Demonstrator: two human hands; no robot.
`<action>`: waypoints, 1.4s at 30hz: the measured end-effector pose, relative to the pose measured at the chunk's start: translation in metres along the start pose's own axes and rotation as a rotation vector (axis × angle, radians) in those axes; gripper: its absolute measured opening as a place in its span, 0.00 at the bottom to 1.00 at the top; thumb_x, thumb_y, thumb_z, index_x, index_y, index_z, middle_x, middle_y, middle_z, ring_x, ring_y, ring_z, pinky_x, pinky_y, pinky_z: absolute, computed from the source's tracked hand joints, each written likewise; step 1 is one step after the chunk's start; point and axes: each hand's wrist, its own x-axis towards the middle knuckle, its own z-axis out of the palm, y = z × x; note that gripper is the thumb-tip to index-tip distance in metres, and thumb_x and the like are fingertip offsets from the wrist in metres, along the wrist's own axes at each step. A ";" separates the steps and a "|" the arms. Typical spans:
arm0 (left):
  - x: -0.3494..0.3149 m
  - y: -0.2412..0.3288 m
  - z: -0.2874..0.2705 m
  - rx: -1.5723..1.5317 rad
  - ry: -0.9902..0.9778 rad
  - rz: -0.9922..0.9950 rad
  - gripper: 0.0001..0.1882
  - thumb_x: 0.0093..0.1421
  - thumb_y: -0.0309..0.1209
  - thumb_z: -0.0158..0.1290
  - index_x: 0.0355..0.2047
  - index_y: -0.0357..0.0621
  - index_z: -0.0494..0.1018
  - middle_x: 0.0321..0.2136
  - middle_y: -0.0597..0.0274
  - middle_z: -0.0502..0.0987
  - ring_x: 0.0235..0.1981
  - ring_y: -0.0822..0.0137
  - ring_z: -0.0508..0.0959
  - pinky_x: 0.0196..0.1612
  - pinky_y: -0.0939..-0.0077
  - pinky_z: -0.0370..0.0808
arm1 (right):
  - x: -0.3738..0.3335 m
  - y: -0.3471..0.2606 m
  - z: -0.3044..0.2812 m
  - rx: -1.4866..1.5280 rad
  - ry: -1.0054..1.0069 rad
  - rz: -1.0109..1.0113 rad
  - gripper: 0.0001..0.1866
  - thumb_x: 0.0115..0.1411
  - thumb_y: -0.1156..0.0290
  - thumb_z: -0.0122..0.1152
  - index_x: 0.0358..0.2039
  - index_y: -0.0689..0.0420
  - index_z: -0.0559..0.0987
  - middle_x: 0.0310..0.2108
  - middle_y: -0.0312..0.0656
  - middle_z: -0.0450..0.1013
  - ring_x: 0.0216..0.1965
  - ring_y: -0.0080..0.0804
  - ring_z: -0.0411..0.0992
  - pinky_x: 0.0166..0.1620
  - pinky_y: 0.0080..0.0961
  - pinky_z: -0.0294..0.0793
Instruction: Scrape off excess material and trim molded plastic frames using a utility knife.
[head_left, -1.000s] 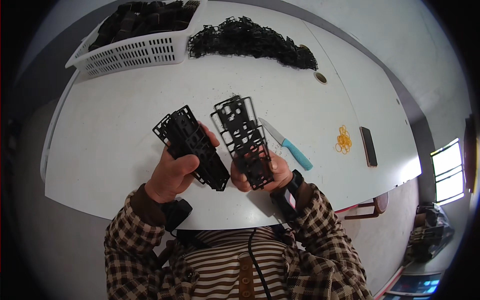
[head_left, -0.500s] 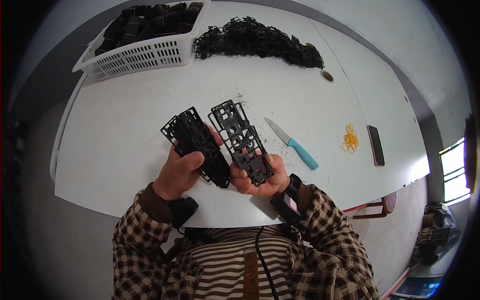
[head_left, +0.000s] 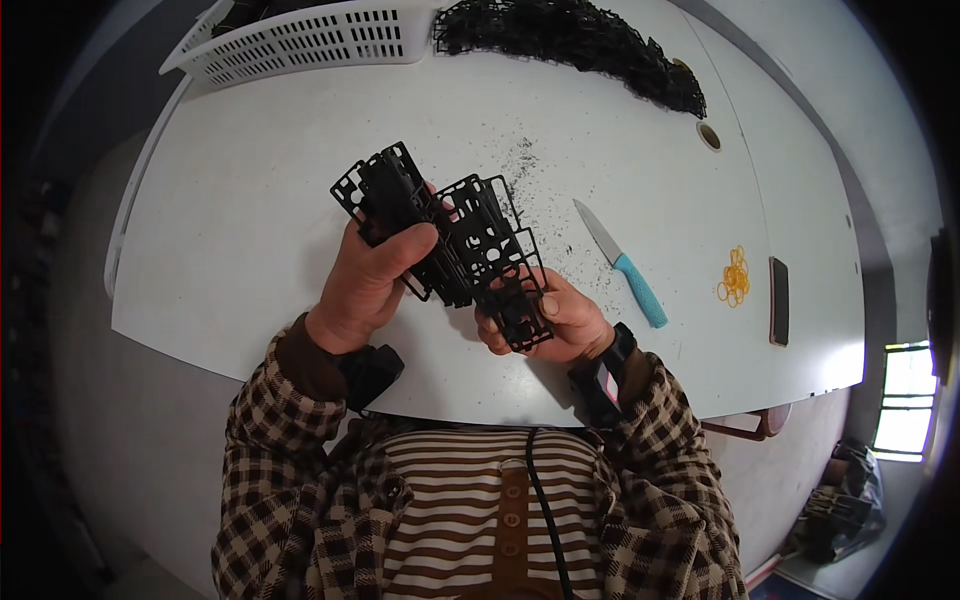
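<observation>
My left hand [head_left: 365,280] grips a thick stack of flat black plastic frames [head_left: 393,190], its thumb lying across the top. Around the lower end of a thinner bundle of black plastic frames [head_left: 490,235], full of square and round openings, my right hand [head_left: 560,315] is closed. The two bundles meet at the middle, the right one's inner edge against the left stack. Both are held above the white table [head_left: 230,230]. Fingers under each bundle are partly hidden.
A turquoise-handled knife [head_left: 640,290] lies right of my hands, near dark crumbs. Farther right are yellow rubber bands [head_left: 734,278] and a phone [head_left: 779,300]. A white slotted basket [head_left: 310,45], a heap of black plastic frames [head_left: 570,42] and a tape roll [head_left: 709,136] lie at the back.
The two bundles, apart before, now touch or overlap. The view has shifted, so the basket and heap sit higher in the picture. Both hands keep their hold.
</observation>
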 end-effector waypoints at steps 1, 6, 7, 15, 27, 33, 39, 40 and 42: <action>-0.001 -0.001 -0.001 0.017 0.031 0.006 0.18 0.51 0.31 0.57 0.42 0.42 0.67 0.35 0.68 0.72 0.36 0.76 0.72 0.42 0.78 0.71 | 0.001 0.001 -0.002 -0.010 0.008 0.005 0.26 0.46 0.58 0.63 0.44 0.58 0.69 0.32 0.49 0.69 0.30 0.38 0.65 0.30 0.29 0.62; 0.000 -0.001 -0.013 0.154 0.151 0.037 0.17 0.50 0.31 0.59 0.38 0.42 0.68 0.32 0.70 0.72 0.34 0.79 0.71 0.39 0.80 0.70 | 0.011 0.004 -0.005 -0.143 0.078 0.012 0.27 0.46 0.58 0.63 0.44 0.59 0.69 0.32 0.49 0.69 0.30 0.38 0.66 0.30 0.28 0.63; 0.001 -0.001 -0.015 0.211 0.175 0.050 0.16 0.49 0.31 0.59 0.37 0.42 0.68 0.32 0.70 0.71 0.33 0.79 0.70 0.39 0.81 0.69 | 0.013 0.004 -0.005 -0.202 0.101 0.007 0.27 0.46 0.58 0.63 0.44 0.59 0.68 0.32 0.49 0.69 0.29 0.38 0.66 0.29 0.28 0.63; -0.002 0.003 -0.022 0.267 0.203 0.018 0.15 0.49 0.31 0.60 0.34 0.42 0.68 0.28 0.72 0.70 0.30 0.81 0.68 0.35 0.84 0.67 | 0.022 0.017 -0.016 0.195 -0.051 0.041 0.26 0.48 0.59 0.61 0.44 0.60 0.67 0.32 0.47 0.69 0.27 0.33 0.64 0.28 0.24 0.61; -0.008 0.008 -0.035 0.239 0.162 0.037 0.13 0.50 0.31 0.59 0.32 0.42 0.68 0.24 0.73 0.69 0.26 0.81 0.68 0.31 0.85 0.66 | 0.037 0.038 -0.031 0.322 -0.198 0.091 0.26 0.48 0.57 0.62 0.44 0.57 0.68 0.31 0.50 0.68 0.25 0.34 0.63 0.25 0.25 0.61; -0.005 0.005 -0.039 0.240 0.132 0.009 0.12 0.50 0.31 0.59 0.32 0.42 0.69 0.24 0.73 0.69 0.26 0.81 0.68 0.31 0.85 0.67 | 0.036 0.036 -0.029 0.304 -0.162 0.091 0.26 0.49 0.57 0.62 0.44 0.57 0.68 0.31 0.50 0.68 0.25 0.34 0.64 0.25 0.27 0.63; 0.002 -0.007 -0.034 0.238 0.158 0.019 0.13 0.50 0.31 0.59 0.33 0.42 0.69 0.27 0.71 0.71 0.28 0.80 0.69 0.32 0.85 0.68 | 0.028 0.030 -0.035 0.241 -0.130 0.064 0.27 0.49 0.56 0.61 0.45 0.59 0.67 0.30 0.51 0.68 0.26 0.36 0.66 0.26 0.28 0.65; 0.002 -0.008 -0.033 0.243 0.153 0.017 0.13 0.50 0.31 0.59 0.33 0.42 0.69 0.27 0.71 0.71 0.28 0.80 0.69 0.32 0.85 0.68 | 0.028 0.028 -0.035 0.242 -0.132 0.057 0.27 0.49 0.56 0.61 0.45 0.59 0.67 0.30 0.51 0.68 0.26 0.36 0.66 0.26 0.28 0.65; 0.001 -0.008 -0.032 0.186 0.150 0.038 0.17 0.50 0.33 0.59 0.38 0.42 0.67 0.31 0.67 0.72 0.31 0.78 0.71 0.35 0.83 0.70 | 0.026 0.021 -0.034 0.122 -0.115 0.055 0.27 0.49 0.57 0.61 0.45 0.60 0.67 0.30 0.52 0.68 0.26 0.37 0.66 0.27 0.28 0.66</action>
